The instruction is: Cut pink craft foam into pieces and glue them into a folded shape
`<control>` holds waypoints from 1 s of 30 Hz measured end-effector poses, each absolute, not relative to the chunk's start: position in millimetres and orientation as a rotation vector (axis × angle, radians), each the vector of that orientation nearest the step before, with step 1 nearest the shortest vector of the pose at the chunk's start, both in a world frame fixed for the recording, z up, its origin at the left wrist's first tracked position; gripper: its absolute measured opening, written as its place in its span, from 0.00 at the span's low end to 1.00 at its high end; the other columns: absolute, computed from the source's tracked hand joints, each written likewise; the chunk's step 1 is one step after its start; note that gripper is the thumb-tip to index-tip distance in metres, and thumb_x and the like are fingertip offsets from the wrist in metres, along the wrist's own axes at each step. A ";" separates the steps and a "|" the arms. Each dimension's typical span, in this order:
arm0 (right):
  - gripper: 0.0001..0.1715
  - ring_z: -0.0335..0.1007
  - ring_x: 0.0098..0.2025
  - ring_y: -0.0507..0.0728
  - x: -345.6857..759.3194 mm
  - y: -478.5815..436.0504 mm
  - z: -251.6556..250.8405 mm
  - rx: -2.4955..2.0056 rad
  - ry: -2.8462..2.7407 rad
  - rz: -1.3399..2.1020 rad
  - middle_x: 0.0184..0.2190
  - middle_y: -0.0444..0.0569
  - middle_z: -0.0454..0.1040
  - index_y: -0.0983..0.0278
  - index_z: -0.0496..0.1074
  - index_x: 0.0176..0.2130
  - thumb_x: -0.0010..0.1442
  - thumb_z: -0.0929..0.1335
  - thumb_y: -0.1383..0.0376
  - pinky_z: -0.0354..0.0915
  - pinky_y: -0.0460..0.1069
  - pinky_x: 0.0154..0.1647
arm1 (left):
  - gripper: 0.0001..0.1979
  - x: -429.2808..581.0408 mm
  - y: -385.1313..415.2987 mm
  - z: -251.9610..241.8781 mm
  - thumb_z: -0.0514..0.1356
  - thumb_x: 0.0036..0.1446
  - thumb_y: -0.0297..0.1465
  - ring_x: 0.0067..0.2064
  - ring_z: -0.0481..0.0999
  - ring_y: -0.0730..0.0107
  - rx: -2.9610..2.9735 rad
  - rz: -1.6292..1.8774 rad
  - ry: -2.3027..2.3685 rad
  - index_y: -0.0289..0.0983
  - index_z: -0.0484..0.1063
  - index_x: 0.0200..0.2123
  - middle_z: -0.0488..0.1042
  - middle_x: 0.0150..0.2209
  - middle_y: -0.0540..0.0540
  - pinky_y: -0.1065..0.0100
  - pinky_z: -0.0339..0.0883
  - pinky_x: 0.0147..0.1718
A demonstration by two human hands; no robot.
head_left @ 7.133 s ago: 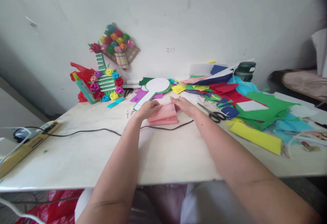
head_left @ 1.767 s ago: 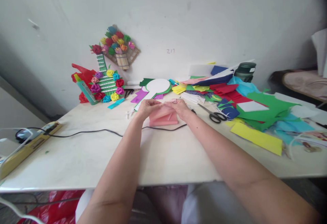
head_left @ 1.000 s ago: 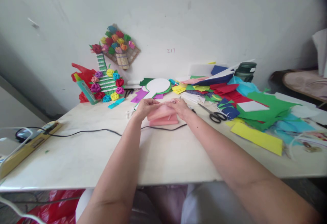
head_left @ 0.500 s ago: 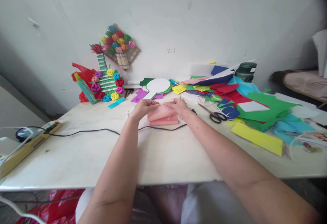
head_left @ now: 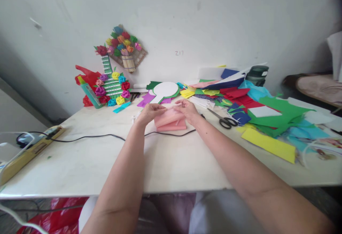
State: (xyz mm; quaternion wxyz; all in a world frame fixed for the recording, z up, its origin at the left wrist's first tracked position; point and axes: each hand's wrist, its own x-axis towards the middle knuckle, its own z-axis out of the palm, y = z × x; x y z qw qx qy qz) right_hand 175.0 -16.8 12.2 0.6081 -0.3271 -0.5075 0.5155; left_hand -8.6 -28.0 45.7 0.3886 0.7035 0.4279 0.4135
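Note:
Pink paper [head_left: 170, 121] hangs and lies between my two hands in the middle of the table, its upper part curved over a flatter lower part. My left hand [head_left: 153, 113] pinches its upper left edge between thumb and fingers. At the upper right edge, my right hand [head_left: 187, 110] has its thumb and fingers closed on the same paper. Just behind the hands lies a white round shape with a stem [head_left: 165, 89], backed with green. Black-handled scissors [head_left: 226, 121] lie to the right of my right hand.
A black cable [head_left: 93, 136] crosses the table from a power strip [head_left: 40, 146]. Colored sheets [head_left: 280, 113] pile up at the right beside a dark green jar [head_left: 257, 75]. A glue bottle [head_left: 91, 95] leans near paper flowers [head_left: 112, 86] at back left.
The fingers of my right hand have lifted and shifted slightly at the paper's upper edge. My left hand and the scissors look unmoved.

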 end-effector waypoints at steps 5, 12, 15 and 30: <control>0.16 0.66 0.24 0.48 178.0 -18.5 13.9 -0.762 -1.224 1.242 0.21 0.41 0.71 0.64 0.72 0.29 0.35 0.73 0.65 0.62 0.46 0.31 | 0.19 -7.8 -29.0 47.3 0.66 0.36 0.41 0.27 0.69 0.73 1.796 1.047 1.106 0.32 0.75 0.27 0.74 0.24 0.46 0.71 0.59 0.27; 0.13 0.66 0.24 0.48 181.0 -13.8 11.4 -0.746 -1.208 1.290 0.21 0.42 0.72 0.65 0.74 0.27 0.34 0.74 0.66 0.62 0.46 0.31 | 0.19 -7.5 -30.8 48.6 0.66 0.35 0.41 0.31 0.71 0.68 1.753 1.068 1.083 0.32 0.77 0.30 0.76 0.28 0.43 0.69 0.62 0.31; 0.14 0.67 0.26 0.49 181.5 -12.8 11.2 -0.731 -1.203 1.318 0.22 0.42 0.73 0.64 0.75 0.26 0.33 0.74 0.66 0.62 0.47 0.33 | 0.20 -8.8 -29.7 46.9 0.67 0.34 0.40 0.32 0.72 0.67 1.688 1.089 1.039 0.33 0.77 0.31 0.76 0.31 0.42 0.68 0.63 0.33; 0.13 0.67 0.26 0.50 182.4 -15.2 13.4 -0.712 -1.199 1.371 0.22 0.43 0.74 0.64 0.76 0.26 0.33 0.74 0.67 0.61 0.48 0.32 | 0.18 -17.8 -23.8 42.5 0.69 0.30 0.38 0.32 0.72 0.67 1.468 1.121 0.973 0.35 0.77 0.28 0.76 0.31 0.43 0.69 0.63 0.31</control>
